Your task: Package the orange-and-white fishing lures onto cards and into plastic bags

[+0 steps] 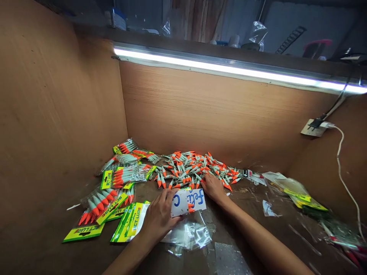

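Note:
My left hand (pixel 162 214) is closed on a white card (pixel 179 206) with blue handwriting. An orange-tipped lure (pixel 190 208) lies against the card's face. My right hand (pixel 214 188) reaches to the front edge of a pile of orange and pale lures (pixel 186 166); its fingertips are among them, and whether they grip one is hidden. Clear plastic bags (pixel 192 233) lie below the card. Left of my left hand are green and yellow header cards (pixel 130 223). Filled packs of lures (pixel 126 175) are heaped farther left.
Plastic packets (pixel 298 193) and scraps lie at the right. A white cable (pixel 340 160) hangs from a wall socket (pixel 314 128) there. Wooden panels stand at the left and back, under a lit tube lamp (pixel 229 68). Items stand on the shelf above.

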Available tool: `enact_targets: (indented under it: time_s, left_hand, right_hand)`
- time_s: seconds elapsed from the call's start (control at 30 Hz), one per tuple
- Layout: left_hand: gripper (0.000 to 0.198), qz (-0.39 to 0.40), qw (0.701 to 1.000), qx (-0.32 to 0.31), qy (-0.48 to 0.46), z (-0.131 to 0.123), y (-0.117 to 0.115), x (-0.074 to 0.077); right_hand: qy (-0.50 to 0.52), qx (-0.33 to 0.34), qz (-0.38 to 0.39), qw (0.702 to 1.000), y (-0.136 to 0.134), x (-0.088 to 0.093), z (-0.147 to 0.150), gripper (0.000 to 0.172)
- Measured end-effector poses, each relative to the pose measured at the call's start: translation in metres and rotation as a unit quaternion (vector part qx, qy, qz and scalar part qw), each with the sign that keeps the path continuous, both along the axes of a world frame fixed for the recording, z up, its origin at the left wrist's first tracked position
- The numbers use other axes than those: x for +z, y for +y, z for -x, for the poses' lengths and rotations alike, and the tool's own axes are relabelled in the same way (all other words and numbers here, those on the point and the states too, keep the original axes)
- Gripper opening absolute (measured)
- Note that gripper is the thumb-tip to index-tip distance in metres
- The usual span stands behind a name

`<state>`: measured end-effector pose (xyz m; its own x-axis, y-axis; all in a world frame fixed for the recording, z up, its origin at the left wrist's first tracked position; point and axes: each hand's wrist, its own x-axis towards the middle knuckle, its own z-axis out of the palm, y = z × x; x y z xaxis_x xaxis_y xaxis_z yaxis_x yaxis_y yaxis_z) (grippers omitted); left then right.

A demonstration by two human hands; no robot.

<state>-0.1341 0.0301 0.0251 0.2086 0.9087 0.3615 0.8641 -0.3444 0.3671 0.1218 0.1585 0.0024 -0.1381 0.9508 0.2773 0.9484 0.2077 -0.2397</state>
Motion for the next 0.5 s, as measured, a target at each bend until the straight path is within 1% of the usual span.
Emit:
enact_targets:
  time_s: [0.1, 0.17, 0.2, 0.27, 0.33, 0.4, 0.43, 0.5]
  left_hand:
    - [0.076, -0.002, 1.000, -0.002, 0.000, 0.000, 0.001, -0.002]
    - [0.075, -0.002, 1.000, -0.004, -0.002, 0.001, 0.002, -0.004]
    - [0.074, -0.002, 1.000, -0.007, -0.003, 0.001, 0.002, -0.004]
    - [0.072, -0.003, 1.000, -0.009, -0.002, 0.002, 0.002, -0.004]
    - [0.072, 0.000, 1.000, -0.008, 0.002, 0.002, 0.002, -0.004]
    - [0.073, 0.003, 1.000, -0.005, 0.004, 0.002, 0.002, -0.004]
    - [0.073, 0.003, 1.000, -0.003, 0.005, 0.002, 0.003, -0.004]
    - [0.075, -0.001, 1.000, 0.001, 0.006, 0.002, 0.004, -0.004]
  right_hand:
    - [0.052, 0.007, 0.009, 0.999, 0.000, 0.002, 0.002, 0.011]
    - [0.101, 0.013, 0.015, 0.995, -0.001, 0.006, 0.003, 0.013]
    - [0.129, 0.021, 0.021, 0.991, -0.002, 0.009, 0.003, 0.016]
    - [0.187, 0.052, 0.044, 0.980, -0.004, 0.016, -0.002, 0.028]
    - [0.238, 0.104, 0.080, 0.962, -0.009, 0.024, -0.010, 0.041]
    - [0.272, 0.155, 0.117, 0.943, -0.018, 0.034, -0.022, 0.048]
    - [0.281, 0.173, 0.131, 0.935, -0.025, 0.039, -0.028, 0.047]
    - [0.286, 0.196, 0.148, 0.926, -0.041, 0.048, -0.038, 0.037]
